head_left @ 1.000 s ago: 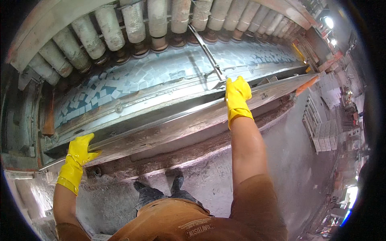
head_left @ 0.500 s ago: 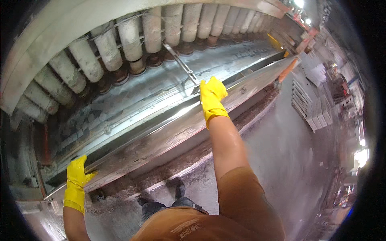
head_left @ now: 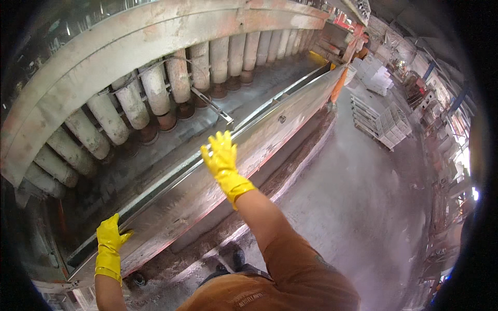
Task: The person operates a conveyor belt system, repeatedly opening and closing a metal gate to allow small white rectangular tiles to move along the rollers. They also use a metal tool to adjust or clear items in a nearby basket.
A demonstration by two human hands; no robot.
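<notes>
Along the front of a grimy machine, I face a long metal panel (head_left: 187, 208) slanting from eight o'clock to between one and two. At eight o'clock my left grip (head_left: 109, 238), gloved in yellow, is closed partway over the panel's top edge, thumb against the near face; how hard it presses I cannot tell. Just left of centre, my right grip (head_left: 221, 155) is spread wide and holds nothing, poised at the same edge; whether it touches I cannot tell. A bar (head_left: 212, 107) lies toward eleven o'clock, below a row of dusty cylinders (head_left: 153, 90) reaching from nine to twelve.

Good handling, I judge, calls for a firm left hold as an anchor, the right fingers set squarely on the edge before any load, and fingertips clear of the dark gap (head_left: 306, 87) behind it. The gloves look slick, so a slip seems the main risk.
</notes>
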